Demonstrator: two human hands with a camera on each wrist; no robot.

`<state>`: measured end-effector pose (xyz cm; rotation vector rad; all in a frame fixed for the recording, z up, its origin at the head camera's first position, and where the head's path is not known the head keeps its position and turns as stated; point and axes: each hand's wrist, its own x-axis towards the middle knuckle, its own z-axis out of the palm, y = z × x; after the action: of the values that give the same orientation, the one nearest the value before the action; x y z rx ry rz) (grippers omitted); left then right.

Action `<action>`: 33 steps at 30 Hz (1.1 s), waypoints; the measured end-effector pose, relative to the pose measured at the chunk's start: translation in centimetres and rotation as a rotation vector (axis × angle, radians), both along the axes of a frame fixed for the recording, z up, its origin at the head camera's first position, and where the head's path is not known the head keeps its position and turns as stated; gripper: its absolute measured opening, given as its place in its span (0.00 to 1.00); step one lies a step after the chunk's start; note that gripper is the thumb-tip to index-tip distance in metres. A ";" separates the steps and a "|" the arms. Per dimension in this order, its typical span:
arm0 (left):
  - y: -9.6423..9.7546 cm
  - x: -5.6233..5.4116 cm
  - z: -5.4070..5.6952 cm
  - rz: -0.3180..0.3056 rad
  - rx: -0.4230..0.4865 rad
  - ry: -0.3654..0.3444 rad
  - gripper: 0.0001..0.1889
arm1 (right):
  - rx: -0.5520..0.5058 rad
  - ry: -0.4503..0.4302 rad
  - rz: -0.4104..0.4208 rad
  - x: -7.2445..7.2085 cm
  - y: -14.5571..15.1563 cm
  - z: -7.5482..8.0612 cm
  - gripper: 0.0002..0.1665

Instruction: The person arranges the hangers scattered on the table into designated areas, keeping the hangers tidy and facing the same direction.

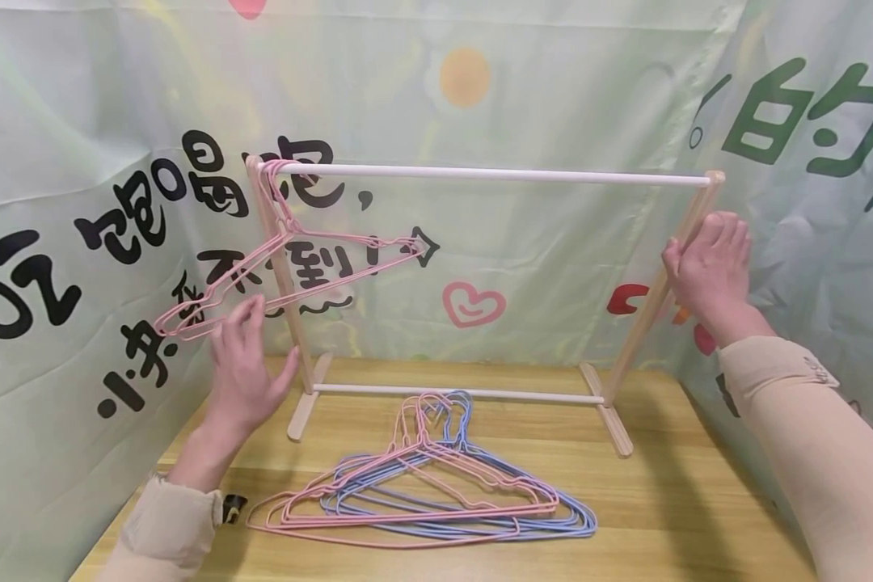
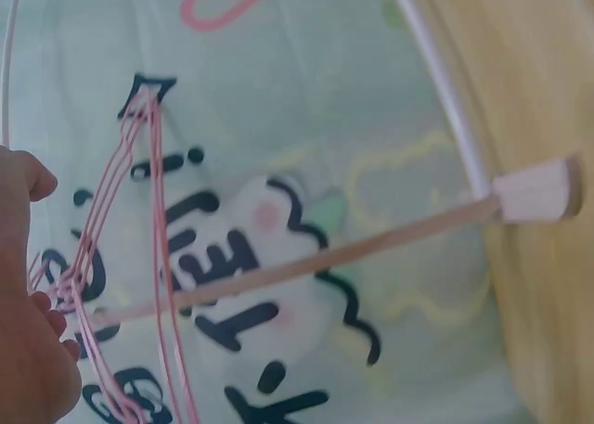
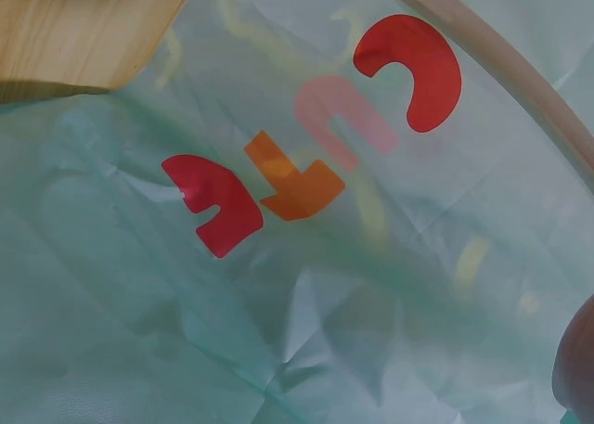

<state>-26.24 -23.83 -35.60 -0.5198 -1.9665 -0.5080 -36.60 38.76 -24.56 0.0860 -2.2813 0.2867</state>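
Observation:
Several pink clothes hangers (image 1: 284, 230) hang together from the left end of a small rack's white top bar (image 1: 480, 173). My left hand (image 1: 243, 364) is in front of their lower wires, thumb spread away from loosely bent fingers. Whether the fingertips touch the wire cannot be told. In the left wrist view, part of that hand covers the hooks. At the other end, my right hand (image 1: 713, 267) holds the rack's right wooden post (image 1: 655, 311), thumb across its inner side. The right wrist view shows only a bit of the hand, at the lower right edge.
Below the rack, a pile of pink hangers (image 1: 422, 513) and blue hangers (image 1: 578, 517) lies on the wooden table (image 1: 575, 453). The rack's wooden feet (image 1: 614, 428) stand behind the pile. Printed cloth (image 1: 553, 97) surrounds the table at the back and sides.

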 end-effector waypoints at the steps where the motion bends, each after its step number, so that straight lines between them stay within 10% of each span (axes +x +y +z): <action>1: 0.4 0.4 -0.4 -0.005 -0.007 -0.009 0.44 | 0.000 -0.003 -0.001 0.0 0.0 0.0 0.22; 14: 3.8 2.9 -6.4 -0.162 -0.141 -0.107 0.41 | -0.006 -0.007 0.001 0.0 0.0 0.1 0.22; 33: 6.3 6.0 -12.7 -0.253 -0.506 -0.584 0.41 | -0.015 -0.015 0.004 0.2 -0.2 0.1 0.23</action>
<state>-20.27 -17.49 -48.31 -1.0360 -2.6267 -0.3311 -36.38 38.55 -24.51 0.0804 -2.2934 0.3073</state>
